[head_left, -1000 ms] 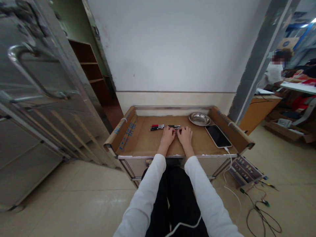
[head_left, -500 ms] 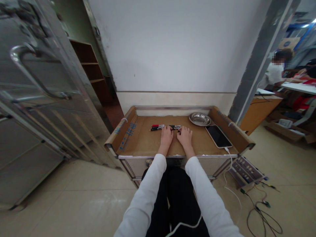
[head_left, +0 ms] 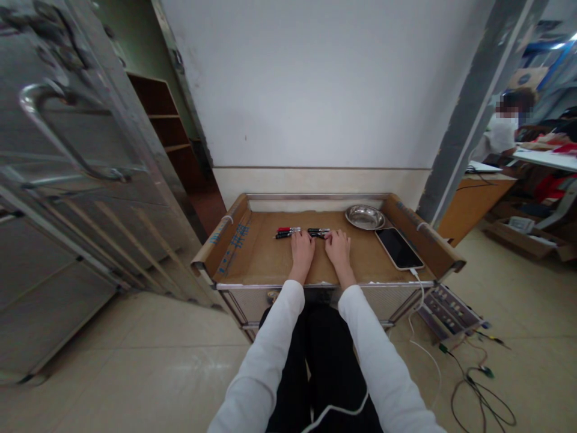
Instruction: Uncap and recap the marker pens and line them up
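Observation:
Several pens lie crosswise on the brown cardboard lining in front of me. A red-capped pen (head_left: 287, 229) and dark pens (head_left: 282, 235) beside it form the left group. Another group of black pens (head_left: 318, 230) lies to the right, behind the gap between my hands. My left hand (head_left: 303, 252) has its fingers bent over the pens at the middle of the row. With curled fingers, my right hand (head_left: 339, 251) grips the right end of a black pen. The fingertips partly hide the pens.
A round metal dish (head_left: 364, 218) stands at the back right of the cardboard-lined cart top (head_left: 259, 264). Near it lies a phone (head_left: 399, 249) with a white cable (head_left: 417, 346). An electrical box (head_left: 451, 313) and loose wires are on the floor. A person (head_left: 502, 129) sits far right.
My left hand has shifted slightly left, widening the gap between my hands and showing more of the black pens. My right hand has barely moved.

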The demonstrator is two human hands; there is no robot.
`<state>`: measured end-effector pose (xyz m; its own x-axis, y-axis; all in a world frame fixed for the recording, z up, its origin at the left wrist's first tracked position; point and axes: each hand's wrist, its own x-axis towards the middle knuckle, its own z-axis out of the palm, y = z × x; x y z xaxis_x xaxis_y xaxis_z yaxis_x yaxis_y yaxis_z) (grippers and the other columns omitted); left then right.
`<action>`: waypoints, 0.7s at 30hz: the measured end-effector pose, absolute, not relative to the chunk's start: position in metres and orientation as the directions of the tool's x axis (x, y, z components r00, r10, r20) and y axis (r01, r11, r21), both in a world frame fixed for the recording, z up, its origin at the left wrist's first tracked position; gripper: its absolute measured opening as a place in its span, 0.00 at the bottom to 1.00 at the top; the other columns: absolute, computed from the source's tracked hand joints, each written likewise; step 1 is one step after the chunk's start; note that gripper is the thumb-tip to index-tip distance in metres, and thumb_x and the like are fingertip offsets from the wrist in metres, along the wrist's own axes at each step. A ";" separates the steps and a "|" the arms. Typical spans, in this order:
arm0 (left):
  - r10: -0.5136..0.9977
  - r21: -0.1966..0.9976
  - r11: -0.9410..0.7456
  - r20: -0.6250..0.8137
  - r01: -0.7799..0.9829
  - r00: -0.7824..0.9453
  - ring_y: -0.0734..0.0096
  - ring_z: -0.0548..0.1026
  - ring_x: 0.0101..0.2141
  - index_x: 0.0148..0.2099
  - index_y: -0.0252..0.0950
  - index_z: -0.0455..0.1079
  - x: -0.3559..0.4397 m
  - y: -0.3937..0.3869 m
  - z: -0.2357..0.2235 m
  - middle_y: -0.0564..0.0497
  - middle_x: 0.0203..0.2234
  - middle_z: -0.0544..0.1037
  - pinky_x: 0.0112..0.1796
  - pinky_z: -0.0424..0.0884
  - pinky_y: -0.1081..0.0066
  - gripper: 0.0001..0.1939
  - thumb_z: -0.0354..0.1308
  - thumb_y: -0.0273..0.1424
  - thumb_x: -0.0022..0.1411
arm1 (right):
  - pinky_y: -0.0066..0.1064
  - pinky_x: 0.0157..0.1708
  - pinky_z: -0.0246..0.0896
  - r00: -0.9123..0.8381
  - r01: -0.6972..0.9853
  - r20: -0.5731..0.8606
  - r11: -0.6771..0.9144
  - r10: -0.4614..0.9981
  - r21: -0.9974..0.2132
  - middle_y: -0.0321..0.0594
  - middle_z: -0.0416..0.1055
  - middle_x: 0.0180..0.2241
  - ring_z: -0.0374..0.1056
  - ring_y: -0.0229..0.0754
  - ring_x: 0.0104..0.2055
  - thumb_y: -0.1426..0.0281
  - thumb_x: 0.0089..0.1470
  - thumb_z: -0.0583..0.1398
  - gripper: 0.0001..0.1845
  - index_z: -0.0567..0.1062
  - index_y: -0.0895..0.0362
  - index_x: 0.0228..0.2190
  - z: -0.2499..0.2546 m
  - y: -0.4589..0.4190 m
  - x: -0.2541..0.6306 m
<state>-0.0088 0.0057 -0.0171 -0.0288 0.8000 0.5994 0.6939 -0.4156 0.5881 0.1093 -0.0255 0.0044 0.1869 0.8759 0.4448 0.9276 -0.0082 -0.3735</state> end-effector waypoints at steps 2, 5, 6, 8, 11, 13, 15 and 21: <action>0.799 0.549 -0.410 0.602 0.729 -0.003 0.56 0.68 0.44 0.32 0.36 0.62 -0.008 0.005 -0.017 0.44 0.33 0.70 0.49 0.63 0.52 0.04 0.54 0.25 0.60 | 0.36 0.44 0.49 0.191 0.936 0.421 -0.034 0.887 -0.351 0.48 0.70 0.41 0.62 0.47 0.45 0.75 0.57 0.50 0.12 0.73 0.57 0.35 0.006 -0.027 0.108; 0.832 0.443 -0.339 0.554 0.830 0.044 0.56 0.69 0.44 0.35 0.33 0.65 -0.006 0.002 -0.012 0.41 0.36 0.71 0.48 0.64 0.55 0.04 0.51 0.27 0.62 | 0.36 0.45 0.49 0.176 0.943 0.392 -0.041 0.903 -0.329 0.48 0.70 0.42 0.61 0.48 0.46 0.75 0.56 0.50 0.13 0.74 0.57 0.36 0.006 -0.027 0.107; 0.845 0.406 -0.307 0.533 0.861 0.050 0.56 0.69 0.44 0.36 0.32 0.66 -0.005 0.000 -0.010 0.40 0.37 0.71 0.48 0.64 0.56 0.05 0.50 0.27 0.63 | 0.36 0.45 0.49 0.169 0.944 0.386 -0.036 0.907 -0.329 0.48 0.70 0.42 0.61 0.48 0.46 0.75 0.56 0.50 0.13 0.74 0.57 0.37 0.006 -0.027 0.107; 0.864 0.346 -0.255 0.501 0.903 0.051 0.56 0.70 0.44 0.39 0.31 0.67 -0.005 -0.003 -0.005 0.38 0.38 0.72 0.47 0.65 0.59 0.08 0.46 0.27 0.64 | 0.36 0.46 0.50 0.156 0.942 0.379 -0.023 0.912 -0.334 0.48 0.69 0.43 0.61 0.48 0.47 0.75 0.56 0.50 0.14 0.74 0.57 0.38 0.005 -0.026 0.108; 0.877 0.305 -0.227 0.476 0.925 0.058 0.57 0.70 0.44 0.41 0.31 0.67 -0.004 -0.006 -0.001 0.39 0.39 0.72 0.46 0.65 0.61 0.09 0.46 0.26 0.64 | 0.36 0.46 0.50 0.140 0.940 0.386 0.000 0.912 -0.341 0.48 0.69 0.44 0.60 0.48 0.48 0.75 0.56 0.51 0.14 0.74 0.58 0.40 0.004 -0.025 0.109; 0.879 0.294 -0.231 0.472 0.928 0.070 0.58 0.70 0.44 0.41 0.31 0.67 -0.004 -0.006 0.000 0.40 0.39 0.72 0.46 0.65 0.62 0.08 0.47 0.25 0.63 | 0.36 0.46 0.50 0.139 0.940 0.391 0.003 0.910 -0.342 0.49 0.69 0.44 0.60 0.48 0.48 0.75 0.56 0.51 0.15 0.74 0.58 0.40 0.003 -0.025 0.109; 0.877 0.286 -0.237 0.474 0.929 0.078 0.58 0.70 0.44 0.41 0.31 0.67 -0.004 -0.006 -0.001 0.40 0.40 0.72 0.47 0.65 0.63 0.08 0.48 0.24 0.62 | 0.37 0.46 0.50 0.140 0.939 0.392 0.003 0.909 -0.343 0.49 0.69 0.44 0.60 0.48 0.47 0.75 0.56 0.51 0.15 0.74 0.58 0.41 0.002 -0.025 0.109; 0.883 0.283 -0.238 0.462 0.929 0.085 0.58 0.70 0.45 0.42 0.31 0.67 -0.005 -0.007 -0.002 0.40 0.41 0.72 0.47 0.65 0.62 0.09 0.48 0.23 0.61 | 0.37 0.46 0.50 0.140 0.938 0.407 0.011 0.903 -0.347 0.49 0.69 0.43 0.60 0.49 0.47 0.76 0.55 0.51 0.15 0.74 0.58 0.40 0.002 -0.026 0.108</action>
